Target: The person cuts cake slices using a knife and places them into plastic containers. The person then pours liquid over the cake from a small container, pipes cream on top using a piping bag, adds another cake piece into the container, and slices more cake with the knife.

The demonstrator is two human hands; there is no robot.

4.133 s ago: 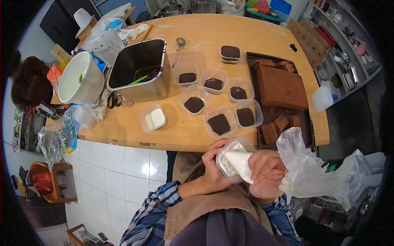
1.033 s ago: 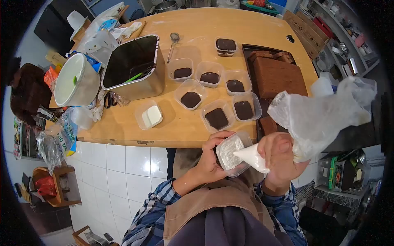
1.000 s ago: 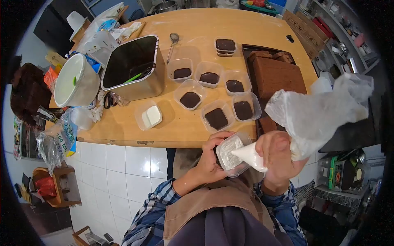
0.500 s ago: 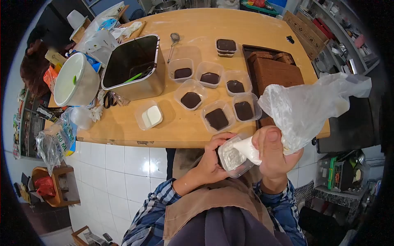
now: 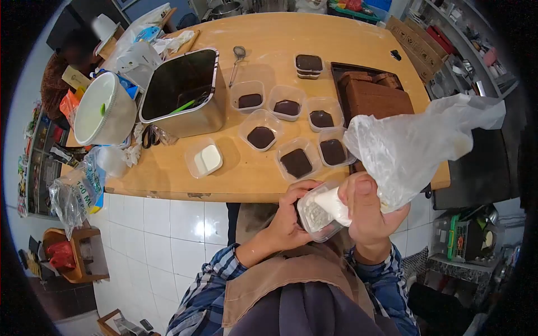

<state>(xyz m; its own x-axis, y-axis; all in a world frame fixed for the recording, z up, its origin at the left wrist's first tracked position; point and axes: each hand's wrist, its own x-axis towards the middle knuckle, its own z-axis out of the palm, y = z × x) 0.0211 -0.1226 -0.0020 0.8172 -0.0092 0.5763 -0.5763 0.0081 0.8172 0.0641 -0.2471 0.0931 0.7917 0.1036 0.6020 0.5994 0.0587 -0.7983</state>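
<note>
My left hand (image 5: pixel 287 223) is wrapped round a small clear plastic cup (image 5: pixel 332 232) in front of the table's near edge. White cream (image 5: pixel 315 215) covers what shows inside it. Squeezed in my right hand (image 5: pixel 371 215) is a piping bag (image 5: pixel 417 143), its loose plastic top flaring up to the right. The bag's cream-filled end points down left into the cup; its tip is hard to make out against the cream. Beyond my hands stand several clear cups with dark squares in them, the nearest being one cup (image 5: pixel 297 162) and another (image 5: pixel 333 151).
Behind my right hand lies a brown cake slab (image 5: pixel 375 101) on a dark tray. A cup with white filling (image 5: pixel 209 159) sits left, near a metal tub (image 5: pixel 185 126) of dark mixture and a white bucket (image 5: pixel 106 120). A small strainer (image 5: pixel 239 53) lies behind. Another person (image 5: pixel 56 84) is at far left.
My right hand and the piping bag have shifted slightly left over the cup. My left hand keeps its hold. The person at far left has moved a little to the right.
</note>
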